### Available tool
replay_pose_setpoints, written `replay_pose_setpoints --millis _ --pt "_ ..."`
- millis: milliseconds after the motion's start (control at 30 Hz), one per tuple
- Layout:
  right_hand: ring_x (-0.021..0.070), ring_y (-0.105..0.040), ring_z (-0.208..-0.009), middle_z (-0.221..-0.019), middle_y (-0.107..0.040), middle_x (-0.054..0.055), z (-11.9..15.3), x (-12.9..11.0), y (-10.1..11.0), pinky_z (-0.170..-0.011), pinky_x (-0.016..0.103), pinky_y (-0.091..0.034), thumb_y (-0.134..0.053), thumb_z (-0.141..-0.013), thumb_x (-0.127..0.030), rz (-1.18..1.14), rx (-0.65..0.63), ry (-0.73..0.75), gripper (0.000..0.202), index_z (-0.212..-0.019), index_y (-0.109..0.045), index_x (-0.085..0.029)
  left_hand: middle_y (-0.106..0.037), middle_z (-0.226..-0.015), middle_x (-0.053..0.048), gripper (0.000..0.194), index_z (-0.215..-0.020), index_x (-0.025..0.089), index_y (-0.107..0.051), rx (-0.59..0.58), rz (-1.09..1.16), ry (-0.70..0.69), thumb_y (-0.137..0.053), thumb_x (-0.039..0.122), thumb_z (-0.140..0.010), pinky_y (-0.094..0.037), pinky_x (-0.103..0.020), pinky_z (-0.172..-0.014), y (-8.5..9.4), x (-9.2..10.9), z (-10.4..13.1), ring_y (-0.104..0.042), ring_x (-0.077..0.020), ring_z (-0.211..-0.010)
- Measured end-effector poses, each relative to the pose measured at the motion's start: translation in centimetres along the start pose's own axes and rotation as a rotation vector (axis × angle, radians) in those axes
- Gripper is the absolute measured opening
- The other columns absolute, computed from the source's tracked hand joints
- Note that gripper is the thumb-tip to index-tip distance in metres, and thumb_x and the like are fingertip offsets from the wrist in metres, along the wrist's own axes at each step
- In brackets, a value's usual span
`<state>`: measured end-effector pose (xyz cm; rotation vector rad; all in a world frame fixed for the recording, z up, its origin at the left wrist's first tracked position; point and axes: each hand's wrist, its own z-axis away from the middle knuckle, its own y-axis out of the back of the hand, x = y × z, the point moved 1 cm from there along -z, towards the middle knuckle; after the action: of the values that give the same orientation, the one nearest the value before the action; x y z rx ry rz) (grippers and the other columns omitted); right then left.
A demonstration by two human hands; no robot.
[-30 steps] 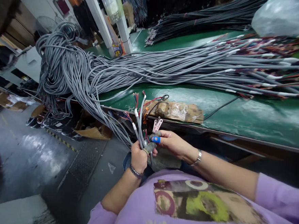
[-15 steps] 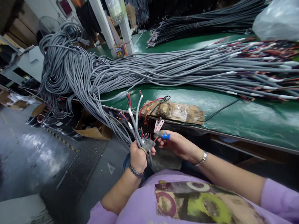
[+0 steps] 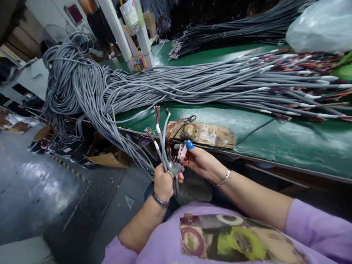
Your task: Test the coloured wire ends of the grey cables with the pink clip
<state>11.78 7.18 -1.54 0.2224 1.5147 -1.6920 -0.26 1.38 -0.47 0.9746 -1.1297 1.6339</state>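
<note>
My left hand (image 3: 164, 183) is closed around several grey cables (image 3: 162, 147), with a grey cover on its thumb. Their stripped ends fan out in thin coloured wires (image 3: 157, 113), with white wrapping below some of them. A single red wire (image 3: 185, 163) sticks out beside the left thumb. My right hand (image 3: 200, 160), with a blue cover on the thumb tip, is at a pink clip (image 3: 182, 151) by the bench edge. The clip sits between thumb and fingers, which are partly hidden.
A taped wooden block (image 3: 209, 134) lies at the front edge of the green bench (image 3: 285, 148). Behind it stretches a large bundle of grey cables (image 3: 190, 80). Darker cables (image 3: 232, 33), a clear plastic bag (image 3: 322, 25) and a post (image 3: 144, 41) stand farther back. A cardboard box (image 3: 108, 155) is below left.
My right hand has moved off the red wire and up to the pink clip. My left hand keeps its hold on the cables. The view has shifted slightly.
</note>
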Motion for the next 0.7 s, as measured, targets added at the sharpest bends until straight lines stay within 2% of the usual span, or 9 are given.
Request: replay_pose_setpoints --millis 167,300,500,600,700 --pt "0.0112 -0.055 -0.063 -0.066 -0.063 -0.001 0.0 0.1 0.1 -0.064 0.025 -0.046 -0.073 -0.071 -0.049 -0.014 0.024 -0.010 0.032 -0.075 -0.068 -0.017 -0.058 -0.047 0.001 0.024 -0.067 0.013 -0.060 -0.001 -0.012 -0.006 -0.073 0.033 -0.064 -0.043 -0.019 -0.039 0.0 -0.2 0.0 -0.051 -0.0089 -0.040" --pt "0.0118 -0.056 -0.062 -0.069 -0.064 0.001 0.3 0.2 0.4 -0.063 0.026 -0.047 -0.062 -0.078 -0.056 -0.020 -0.018 -0.094 0.038 -0.078 -0.066 -0.019 -0.058 -0.047 0.001 0.026 -0.065 0.013 -0.060 0.013 -0.003 -0.014 -0.074 0.035 -0.063 -0.043 -0.020 -0.040 0.3 -0.2 0.2 -0.051 -0.0089 -0.040" --pt "0.0120 -0.059 -0.065 -0.076 -0.067 0.003 1.0 0.3 1.8 -0.064 0.026 -0.050 -0.055 -0.083 -0.058 -0.050 0.023 -0.183 0.039 -0.075 -0.062 -0.020 -0.060 -0.048 0.000 0.030 -0.065 0.013 -0.061 0.018 -0.022 -0.023 -0.075 0.039 -0.063 -0.042 -0.021 -0.041 1.1 -0.5 0.8 -0.052 -0.0102 -0.040" --pt "0.0123 -0.059 -0.066 -0.081 -0.068 0.004 1.4 0.5 2.7 -0.064 0.026 -0.050 -0.057 -0.082 -0.056 0.028 0.028 -0.174 0.037 -0.074 -0.063 -0.020 -0.065 -0.055 -0.005 0.032 -0.069 0.012 -0.064 0.024 -0.039 -0.022 -0.076 0.041 -0.062 -0.036 -0.020 -0.041 1.4 -0.6 1.0 -0.057 -0.0123 -0.046" --pt "0.0135 -0.059 -0.066 -0.082 -0.068 0.006 2.0 0.6 3.1 -0.066 0.028 -0.049 -0.061 -0.079 -0.056 0.226 0.041 -0.088 0.037 -0.078 -0.066 -0.020 -0.071 -0.072 -0.010 0.034 -0.079 0.012 -0.067 0.014 -0.035 -0.043 -0.077 0.039 -0.062 -0.028 -0.019 -0.039 1.6 -0.7 1.1 -0.063 -0.0151 -0.057"
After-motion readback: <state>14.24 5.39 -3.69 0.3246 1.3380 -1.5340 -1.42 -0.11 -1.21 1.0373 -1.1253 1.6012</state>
